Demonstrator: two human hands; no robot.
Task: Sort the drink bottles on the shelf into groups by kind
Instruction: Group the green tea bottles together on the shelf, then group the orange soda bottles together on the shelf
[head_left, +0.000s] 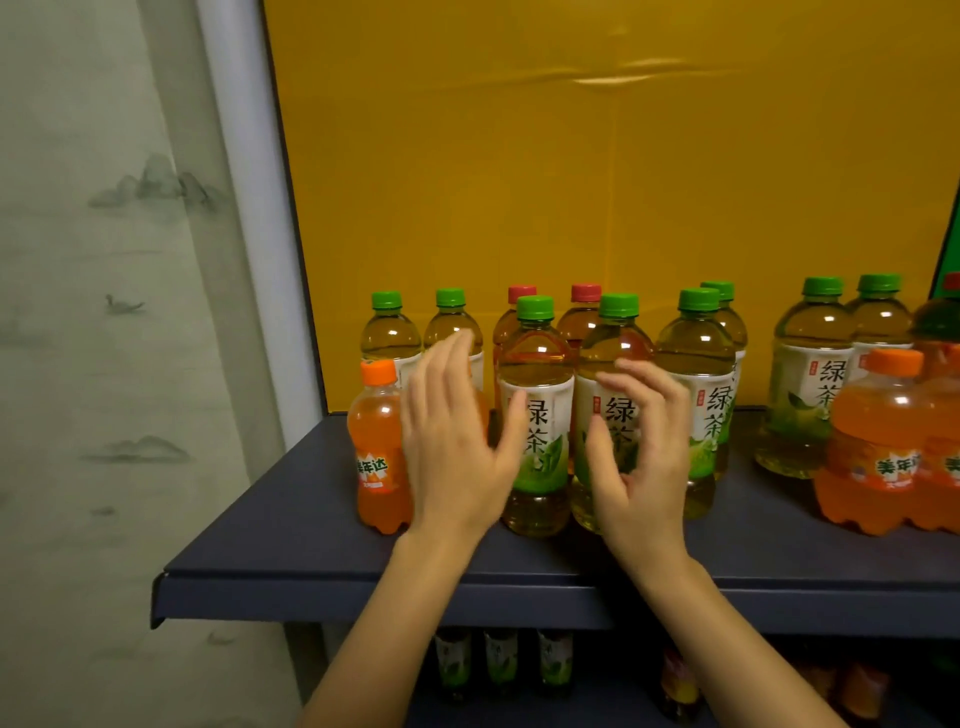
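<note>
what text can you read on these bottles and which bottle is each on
"绿茶": green-capped tea bottles, on the label
"美年达": orange soda bottles, on the label
too small or dark: red tags on tea labels, small print under the soda brand, lower-shelf bottles

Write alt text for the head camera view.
Two bare hands reach toward green tea bottles at the front of a dark shelf, the left hand open, the right hand curved, neither gripping. Orange soda bottles stand at both ends.
</note>
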